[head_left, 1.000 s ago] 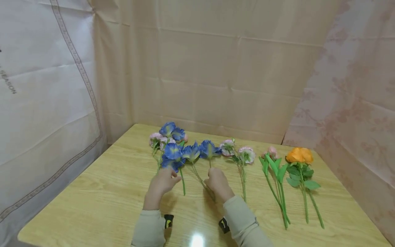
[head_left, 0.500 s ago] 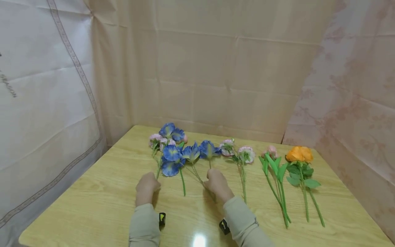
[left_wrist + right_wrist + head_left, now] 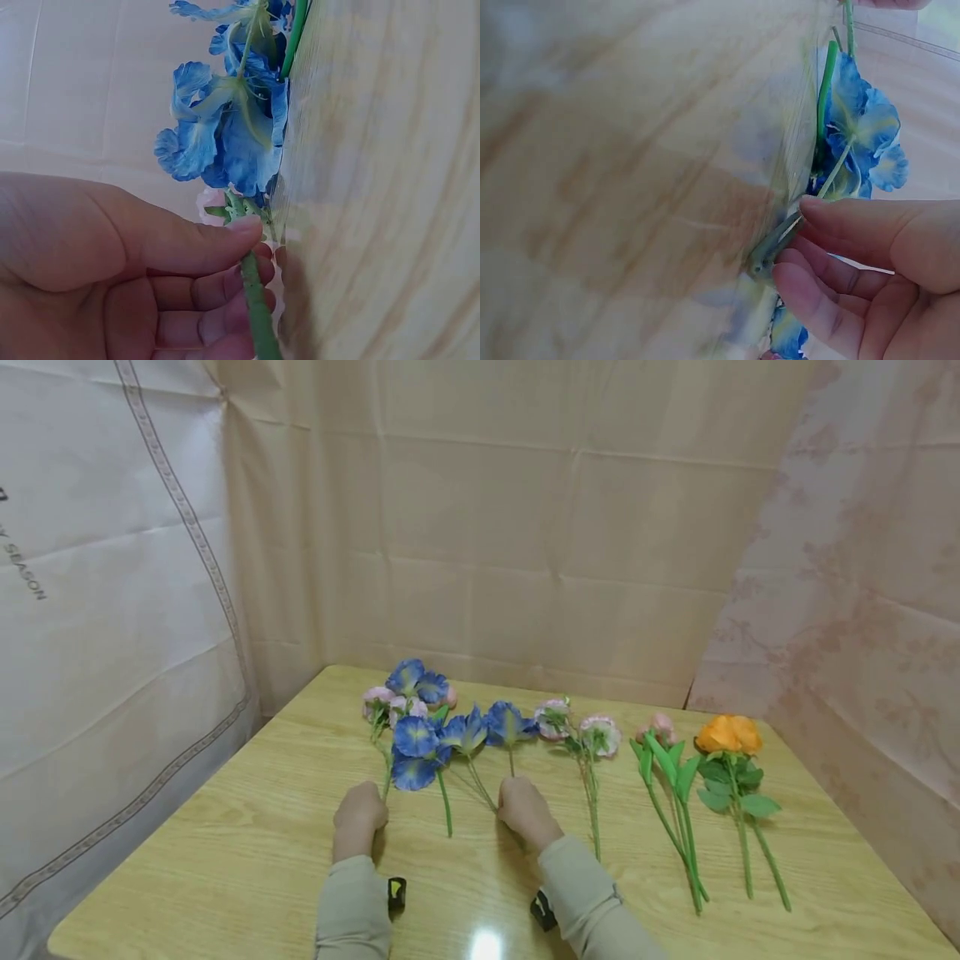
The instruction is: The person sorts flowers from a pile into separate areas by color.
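Observation:
My left hand (image 3: 360, 814) pinches a green flower stem (image 3: 259, 311) between thumb and fingers, close over the table. That stem runs up toward the pale pink flowers (image 3: 377, 697) at the back left, partly hidden by blue ones. In the head view my right hand (image 3: 528, 814) is low over the table, below the blue iris-like flowers (image 3: 508, 723). Its thumb and fingers pinch stem ends (image 3: 776, 244) in the right wrist view. Between the hands lie another blue flower (image 3: 415, 752) and a loose green stem (image 3: 446, 806).
Right of my right hand lie white-and-pink flowers (image 3: 599, 736) on long stems. Further right are a pink bud with green leaves (image 3: 663, 760) and orange flowers (image 3: 727, 735). The wooden table (image 3: 225, 860) ends at a beige curtain (image 3: 480, 527) behind.
My left hand has left the front blue flower, moved left and toward me, and taken hold of a green stem. My right hand has barely shifted, keeping its pinch.

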The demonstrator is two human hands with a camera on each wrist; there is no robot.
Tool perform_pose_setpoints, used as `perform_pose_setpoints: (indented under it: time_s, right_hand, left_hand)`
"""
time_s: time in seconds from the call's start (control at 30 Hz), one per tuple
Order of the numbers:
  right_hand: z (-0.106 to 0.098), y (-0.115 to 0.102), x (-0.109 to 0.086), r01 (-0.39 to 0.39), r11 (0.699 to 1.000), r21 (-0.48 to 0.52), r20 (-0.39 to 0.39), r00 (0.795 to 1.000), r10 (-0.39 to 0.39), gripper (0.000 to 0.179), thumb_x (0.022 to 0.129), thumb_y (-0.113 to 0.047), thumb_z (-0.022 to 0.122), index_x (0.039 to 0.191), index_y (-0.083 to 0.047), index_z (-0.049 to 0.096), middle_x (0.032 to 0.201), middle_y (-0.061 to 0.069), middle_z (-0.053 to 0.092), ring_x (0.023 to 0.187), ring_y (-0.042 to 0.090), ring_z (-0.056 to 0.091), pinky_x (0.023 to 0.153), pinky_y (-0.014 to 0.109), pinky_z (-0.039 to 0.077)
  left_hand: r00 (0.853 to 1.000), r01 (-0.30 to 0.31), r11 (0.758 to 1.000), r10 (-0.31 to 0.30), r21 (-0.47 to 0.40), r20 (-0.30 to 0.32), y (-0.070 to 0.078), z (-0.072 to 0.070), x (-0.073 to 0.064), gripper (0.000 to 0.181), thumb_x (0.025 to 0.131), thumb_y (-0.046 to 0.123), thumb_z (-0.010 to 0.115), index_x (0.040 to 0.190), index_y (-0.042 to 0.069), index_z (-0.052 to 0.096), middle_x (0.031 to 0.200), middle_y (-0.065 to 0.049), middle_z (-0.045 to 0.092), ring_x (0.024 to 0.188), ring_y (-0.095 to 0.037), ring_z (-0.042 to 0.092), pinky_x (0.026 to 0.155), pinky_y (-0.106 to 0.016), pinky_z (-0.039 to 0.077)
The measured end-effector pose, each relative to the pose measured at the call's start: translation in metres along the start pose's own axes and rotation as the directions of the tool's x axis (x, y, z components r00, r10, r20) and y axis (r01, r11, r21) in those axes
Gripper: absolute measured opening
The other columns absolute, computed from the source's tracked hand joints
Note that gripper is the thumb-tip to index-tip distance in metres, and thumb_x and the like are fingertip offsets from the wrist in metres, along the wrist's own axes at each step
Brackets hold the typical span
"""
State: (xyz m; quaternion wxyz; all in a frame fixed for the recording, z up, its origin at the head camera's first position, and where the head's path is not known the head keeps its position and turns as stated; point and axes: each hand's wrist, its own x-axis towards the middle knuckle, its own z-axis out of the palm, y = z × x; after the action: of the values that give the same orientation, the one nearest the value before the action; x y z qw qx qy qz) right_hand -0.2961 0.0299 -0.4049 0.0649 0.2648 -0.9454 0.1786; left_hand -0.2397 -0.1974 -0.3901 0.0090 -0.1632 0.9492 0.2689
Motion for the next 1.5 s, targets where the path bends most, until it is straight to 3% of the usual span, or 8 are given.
perform_pose_setpoints:
  time_s: [0.23,0.37,0.47,0.6,0.73,0.93,1.1,1.5]
  right_hand:
    - [0.003,-0.002,0.000,-0.006,1.000,-0.012,0.014,1.000,0.006,0.018,0.061,0.009,0.062,0.057,-0.004,0.050,0.055,0.006,0.050,0.052,0.022,0.049,0.048,0.033,0.041]
    - [0.021,0.014,0.009,-0.016,1.000,0.015,-0.005,1.000,0.016,0.020,0.062,0.006,0.064,0.060,-0.004,0.047,0.057,0.007,0.048,0.053,0.023,0.048,0.049,0.035,0.042]
    - [0.037,0.031,0.017,0.014,0.999,0.047,-0.090,0.996,-0.010,0.019,0.064,0.002,0.063,0.061,-0.004,0.045,0.056,0.006,0.046,0.050,0.021,0.046,0.048,0.033,0.041]
    - [0.028,0.024,0.012,-0.010,0.993,0.115,-0.163,0.986,0.029,0.020,0.066,0.003,0.062,0.060,-0.004,0.044,0.054,0.005,0.044,0.047,0.020,0.044,0.045,0.032,0.039]
    - [0.007,0.003,0.002,-0.054,0.989,0.141,-0.148,0.986,0.075,0.024,0.065,0.013,0.056,0.057,-0.004,0.041,0.052,0.004,0.040,0.045,0.017,0.039,0.043,0.030,0.036]
    - [-0.001,-0.009,0.001,-0.177,0.979,0.097,-0.030,0.983,0.181,0.029,0.073,0.017,0.048,0.057,-0.006,0.039,0.055,0.006,0.042,0.048,0.016,0.038,0.044,0.028,0.034]
    - [0.001,-0.010,0.002,-0.189,0.981,0.049,-0.040,0.981,0.191,0.026,0.073,0.016,0.052,0.058,-0.004,0.045,0.058,0.008,0.049,0.049,0.017,0.043,0.044,0.029,0.036]
    - [-0.005,-0.013,0.002,-0.245,0.968,0.043,0.006,0.969,0.245,0.026,0.068,0.008,0.062,0.059,-0.006,0.043,0.056,0.004,0.041,0.050,0.016,0.036,0.043,0.028,0.030]
  left_hand:
    - [1.000,0.002,1.000,-0.002,-0.004,0.003,-0.001,0.001,0.000,0.010,0.078,-0.005,0.047,0.082,-0.006,0.056,0.086,-0.022,0.056,0.075,-0.031,0.054,0.060,-0.044,0.046]
    - [1.000,-0.008,1.000,0.008,-0.009,-0.007,-0.002,0.001,0.000,0.010,0.079,-0.005,0.046,0.082,-0.006,0.056,0.085,-0.021,0.057,0.073,-0.030,0.054,0.059,-0.042,0.046]
    - [1.000,-0.005,1.000,0.004,-0.024,-0.019,-0.002,-0.001,-0.001,0.010,0.080,-0.006,0.046,0.079,-0.006,0.056,0.078,-0.017,0.055,0.067,-0.026,0.051,0.054,-0.036,0.044]
    - [0.999,0.021,0.998,-0.023,-0.057,-0.037,-0.002,-0.003,-0.002,0.010,0.080,-0.005,0.047,0.072,-0.003,0.053,0.070,-0.012,0.051,0.061,-0.024,0.046,0.049,-0.031,0.041]
    - [0.997,0.038,0.996,-0.043,-0.085,-0.057,-0.002,-0.005,-0.002,0.007,0.078,-0.005,0.048,0.072,-0.004,0.052,0.068,-0.012,0.049,0.061,-0.024,0.046,0.050,-0.032,0.041]
    - [0.997,0.039,0.993,-0.046,-0.109,-0.065,-0.005,-0.006,-0.002,0.004,0.079,-0.005,0.049,0.076,-0.006,0.052,0.066,-0.012,0.049,0.060,-0.024,0.047,0.051,-0.033,0.042]
    - [0.998,0.039,0.994,-0.044,-0.102,-0.053,-0.005,-0.007,-0.002,0.006,0.079,-0.005,0.048,0.076,-0.006,0.053,0.068,-0.013,0.050,0.061,-0.025,0.048,0.051,-0.034,0.042]
    - [0.997,0.046,0.992,-0.052,-0.120,-0.051,-0.004,-0.009,-0.004,0.015,0.081,-0.006,0.045,0.067,-0.001,0.048,0.065,-0.010,0.047,0.058,-0.022,0.045,0.047,-0.029,0.038]
